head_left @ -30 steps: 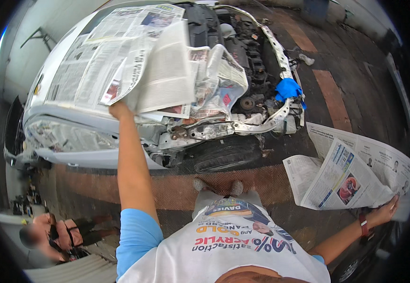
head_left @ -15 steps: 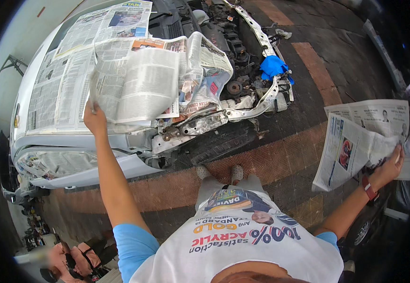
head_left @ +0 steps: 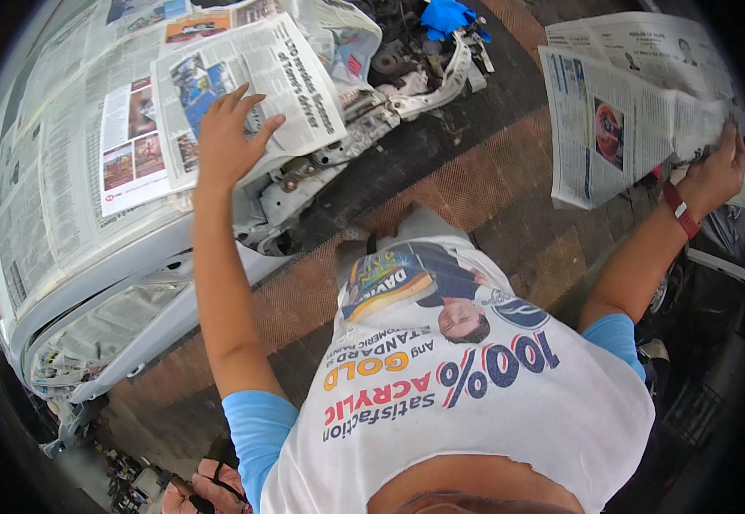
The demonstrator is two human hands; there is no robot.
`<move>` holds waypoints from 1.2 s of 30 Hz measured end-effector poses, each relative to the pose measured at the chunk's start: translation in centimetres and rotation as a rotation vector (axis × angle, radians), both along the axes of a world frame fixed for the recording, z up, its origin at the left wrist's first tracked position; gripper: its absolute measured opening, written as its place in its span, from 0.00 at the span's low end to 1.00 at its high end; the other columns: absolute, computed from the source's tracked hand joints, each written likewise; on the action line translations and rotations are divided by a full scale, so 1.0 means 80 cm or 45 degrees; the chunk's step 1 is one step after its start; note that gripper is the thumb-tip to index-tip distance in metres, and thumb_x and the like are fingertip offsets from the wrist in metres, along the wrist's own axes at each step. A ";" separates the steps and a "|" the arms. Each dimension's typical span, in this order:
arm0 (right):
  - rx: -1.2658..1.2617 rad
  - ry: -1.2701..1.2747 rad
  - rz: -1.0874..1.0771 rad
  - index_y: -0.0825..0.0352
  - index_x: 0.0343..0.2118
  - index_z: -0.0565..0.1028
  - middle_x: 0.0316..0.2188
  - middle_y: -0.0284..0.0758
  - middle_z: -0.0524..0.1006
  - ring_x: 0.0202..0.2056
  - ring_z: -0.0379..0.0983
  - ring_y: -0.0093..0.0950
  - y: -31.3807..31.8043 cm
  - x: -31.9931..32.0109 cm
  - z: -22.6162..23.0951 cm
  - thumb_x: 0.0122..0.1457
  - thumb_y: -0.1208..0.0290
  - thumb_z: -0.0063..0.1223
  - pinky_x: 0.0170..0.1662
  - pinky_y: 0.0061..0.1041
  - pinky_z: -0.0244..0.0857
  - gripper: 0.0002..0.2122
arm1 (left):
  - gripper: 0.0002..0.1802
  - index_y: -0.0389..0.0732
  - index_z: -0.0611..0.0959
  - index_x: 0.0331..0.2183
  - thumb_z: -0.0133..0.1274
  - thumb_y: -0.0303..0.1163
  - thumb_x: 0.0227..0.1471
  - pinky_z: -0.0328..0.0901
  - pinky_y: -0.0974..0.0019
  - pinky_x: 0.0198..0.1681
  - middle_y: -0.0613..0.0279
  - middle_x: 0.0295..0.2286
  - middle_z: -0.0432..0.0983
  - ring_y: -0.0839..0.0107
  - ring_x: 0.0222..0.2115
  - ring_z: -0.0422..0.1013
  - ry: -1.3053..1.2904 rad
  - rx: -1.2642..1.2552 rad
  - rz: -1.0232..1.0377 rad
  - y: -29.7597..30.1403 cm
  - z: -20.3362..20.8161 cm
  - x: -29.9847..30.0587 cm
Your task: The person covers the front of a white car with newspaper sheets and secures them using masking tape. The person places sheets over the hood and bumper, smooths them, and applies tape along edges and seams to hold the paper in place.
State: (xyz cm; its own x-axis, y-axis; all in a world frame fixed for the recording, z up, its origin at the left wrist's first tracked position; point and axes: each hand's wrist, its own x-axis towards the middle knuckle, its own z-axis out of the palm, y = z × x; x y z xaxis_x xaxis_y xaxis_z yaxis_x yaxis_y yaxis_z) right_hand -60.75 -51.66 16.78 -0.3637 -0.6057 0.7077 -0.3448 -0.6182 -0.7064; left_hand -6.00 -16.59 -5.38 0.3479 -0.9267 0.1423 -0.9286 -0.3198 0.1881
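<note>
My left hand (head_left: 229, 141) has its fingers spread over a newspaper sheet (head_left: 304, 107) that lies on the car's newspaper-covered body. The palm is over the sheet's photo; whether it presses down I cannot tell. Under that sheet a second page with red pictures (head_left: 137, 163) sticks out to the left. Out to the right, my right hand (head_left: 715, 176) is closed on the edge of a folded newspaper (head_left: 616, 120), held up above the floor. A red band circles that wrist.
The white car (head_left: 98, 265) has its front stripped, with a bare metal frame (head_left: 432, 86) and exposed engine parts (head_left: 394, 56). A blue cloth or plastic (head_left: 449, 19) sits on the frame. Newspaper also covers the side window (head_left: 107, 330). Checkered matting (head_left: 492, 171) covers the floor.
A newspaper sheet my left hand was holding by its edge now lies turned over on the car, and that hand has opened on it. My view has shifted; the right hand still holds its newspaper.
</note>
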 end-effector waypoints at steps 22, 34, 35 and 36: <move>0.213 -0.271 0.598 0.72 0.50 0.84 0.42 0.34 0.86 0.40 0.82 0.21 -0.033 0.181 -0.047 0.70 0.68 0.68 0.45 0.21 0.77 0.13 | 0.47 0.44 0.66 0.75 0.64 0.53 0.66 0.58 0.43 0.74 0.42 0.71 0.66 0.46 0.71 0.64 1.207 -0.466 -0.350 -0.102 0.108 -0.123; 0.278 -0.430 0.802 0.71 0.58 0.81 0.41 0.33 0.86 0.40 0.80 0.21 -0.224 0.307 -0.099 0.73 0.58 0.65 0.47 0.23 0.76 0.21 | 0.28 0.30 0.81 0.59 0.68 0.27 0.59 0.75 0.58 0.57 0.39 0.48 0.87 0.53 0.51 0.85 0.852 -0.438 -0.300 -0.340 0.205 -0.175; 0.245 -0.316 0.788 0.71 0.61 0.79 0.42 0.33 0.86 0.41 0.81 0.22 -0.232 0.313 -0.095 0.73 0.56 0.65 0.48 0.24 0.76 0.24 | 0.27 0.30 0.82 0.58 0.68 0.28 0.59 0.75 0.58 0.57 0.39 0.48 0.87 0.53 0.51 0.85 0.847 -0.433 -0.259 -0.359 0.212 -0.160; 0.219 -0.210 0.768 0.70 0.64 0.78 0.43 0.33 0.86 0.43 0.81 0.23 -0.238 0.319 -0.095 0.73 0.53 0.64 0.49 0.25 0.76 0.26 | 0.27 0.30 0.83 0.58 0.68 0.28 0.59 0.76 0.58 0.56 0.39 0.48 0.87 0.52 0.51 0.85 0.842 -0.427 -0.217 -0.379 0.219 -0.140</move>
State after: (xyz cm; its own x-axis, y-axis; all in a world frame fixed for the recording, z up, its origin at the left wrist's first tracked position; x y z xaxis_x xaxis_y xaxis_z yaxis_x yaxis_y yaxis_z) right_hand -35.26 -70.70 9.18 -0.0195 -0.8373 0.5463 0.1491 -0.5428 -0.8265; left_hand -17.20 -46.93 12.14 0.3146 -0.9191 0.2374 -0.6202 -0.0097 0.7844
